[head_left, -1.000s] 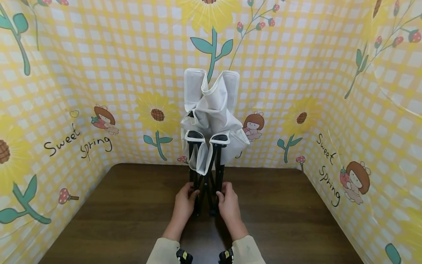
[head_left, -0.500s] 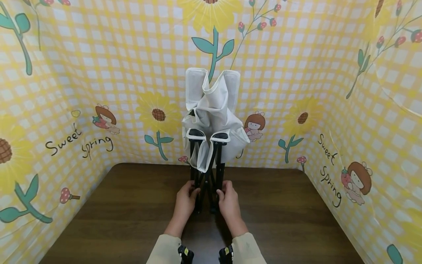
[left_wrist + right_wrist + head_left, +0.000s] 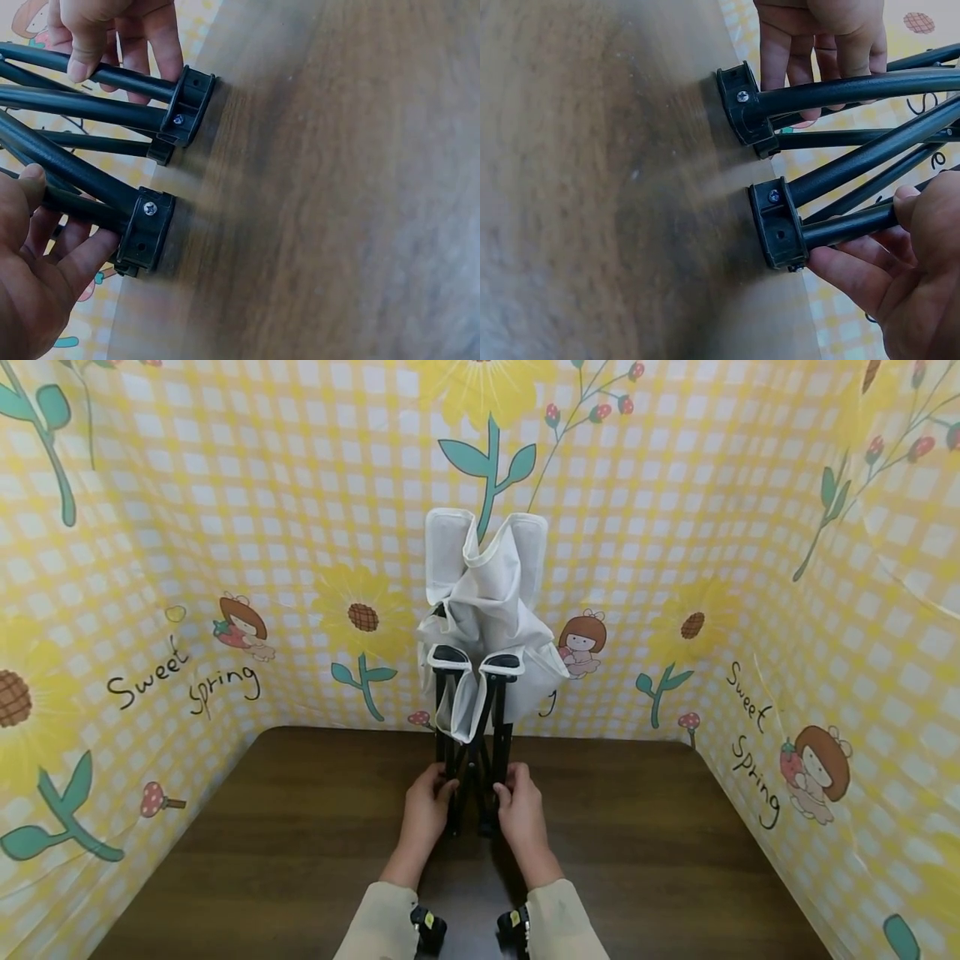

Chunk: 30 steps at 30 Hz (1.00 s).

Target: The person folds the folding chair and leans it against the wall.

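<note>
A folded camp chair stands upright on the dark wooden table (image 3: 300,835); its white fabric (image 3: 483,602) is bunched above thin black legs (image 3: 472,760). My left hand (image 3: 437,792) grips the left legs just above the table. My right hand (image 3: 512,795) grips the right legs at the same height. In the left wrist view my left hand (image 3: 45,255) curls round a black tube by its plastic foot (image 3: 147,232), which rests on the wood. In the right wrist view my right hand (image 3: 900,255) wraps a tube beside another foot (image 3: 777,225).
A yellow checked backdrop (image 3: 225,527) with sunflowers and "Sweet Spring" lettering walls the table at the back and both sides. Bare tabletop lies to the left and right (image 3: 637,835) of the chair. Beige sleeves (image 3: 375,927) show at the bottom edge.
Both hands keep the same hold on the chair legs. The whole scene sits slightly higher in the head view; the chair stays folded and upright.
</note>
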{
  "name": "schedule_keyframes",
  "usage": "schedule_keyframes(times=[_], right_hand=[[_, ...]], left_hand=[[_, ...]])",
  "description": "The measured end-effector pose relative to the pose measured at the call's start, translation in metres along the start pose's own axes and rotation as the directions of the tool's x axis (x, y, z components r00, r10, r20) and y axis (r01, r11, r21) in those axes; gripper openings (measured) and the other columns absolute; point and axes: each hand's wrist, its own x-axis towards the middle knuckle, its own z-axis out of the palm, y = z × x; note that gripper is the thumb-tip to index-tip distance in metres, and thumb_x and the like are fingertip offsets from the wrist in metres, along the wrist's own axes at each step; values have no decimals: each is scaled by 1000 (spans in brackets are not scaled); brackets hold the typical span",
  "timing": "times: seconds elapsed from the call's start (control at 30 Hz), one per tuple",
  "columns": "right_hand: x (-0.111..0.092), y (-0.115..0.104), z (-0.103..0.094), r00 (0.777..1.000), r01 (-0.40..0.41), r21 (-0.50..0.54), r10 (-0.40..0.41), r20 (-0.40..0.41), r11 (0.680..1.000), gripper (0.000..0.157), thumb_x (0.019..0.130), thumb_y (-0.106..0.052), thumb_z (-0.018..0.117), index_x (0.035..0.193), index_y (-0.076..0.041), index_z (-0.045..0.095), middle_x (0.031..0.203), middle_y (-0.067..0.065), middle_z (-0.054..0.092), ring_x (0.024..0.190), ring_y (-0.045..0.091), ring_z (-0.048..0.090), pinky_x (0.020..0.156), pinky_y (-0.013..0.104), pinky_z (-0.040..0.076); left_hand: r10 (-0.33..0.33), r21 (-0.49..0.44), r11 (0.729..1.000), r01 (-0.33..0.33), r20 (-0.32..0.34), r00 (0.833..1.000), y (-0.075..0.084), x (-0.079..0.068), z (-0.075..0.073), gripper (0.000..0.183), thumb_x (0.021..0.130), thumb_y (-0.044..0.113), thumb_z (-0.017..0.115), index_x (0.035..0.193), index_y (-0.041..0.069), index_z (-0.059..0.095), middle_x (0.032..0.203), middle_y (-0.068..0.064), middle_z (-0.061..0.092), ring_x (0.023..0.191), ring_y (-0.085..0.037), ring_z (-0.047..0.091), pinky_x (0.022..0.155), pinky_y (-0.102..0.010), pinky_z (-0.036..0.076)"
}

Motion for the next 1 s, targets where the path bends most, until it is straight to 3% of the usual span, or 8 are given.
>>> schedule_keyframes(times=[0.2, 0.33, 0.43, 0.73, 1.0], right_hand=[[4, 6, -4, 994, -22, 79, 13, 105, 997, 26, 92, -9, 65, 112, -14, 50, 87, 3, 65, 78, 15, 62, 63, 27, 52], [8, 9, -8, 980, -60, 170, 26, 199, 984, 28, 91, -5, 64, 113, -13, 49, 87, 8, 63, 76, 25, 63, 55, 25, 53], [11, 9, -8, 973, -86, 204, 39, 226, 975, 27, 91, -4, 64, 113, -13, 49, 88, 9, 62, 76, 31, 64, 53, 25, 53], [14, 7, -4, 986, -43, 96, 27, 162, 994, 23, 92, -9, 64, 110, -14, 50, 86, 4, 64, 70, 14, 60, 59, 25, 51], [18, 9, 1, 993, -23, 47, 17, 115, 999, 22, 92, -11, 65, 109, -16, 51, 87, 2, 66, 77, 14, 61, 65, 29, 51]], left_hand=[[-14, -13, 1000, 13, -12, 1000, -4, 0, 1, 13, 90, 15, 68, 103, 16, 65, 84, -1, 69, 73, -14, 61, 65, -29, 49], [18, -12, 1000, -18, -18, 1000, -4, 2, 1, 14, 90, 16, 68, 104, 14, 66, 84, -3, 69, 72, -14, 61, 64, -29, 50], [40, -11, 999, -40, -21, 999, -4, 4, 0, 14, 90, 15, 68, 104, 13, 65, 83, -4, 68, 70, -15, 60, 62, -28, 50], [50, -6, 999, -50, 1, 999, -5, 12, 1, 15, 90, 13, 67, 105, 12, 64, 84, -4, 69, 75, -15, 63, 65, -29, 51], [35, -12, 999, -35, 21, 999, -6, 19, 3, 14, 91, 14, 66, 105, 12, 65, 84, -3, 68, 74, -15, 63, 65, -31, 51]])
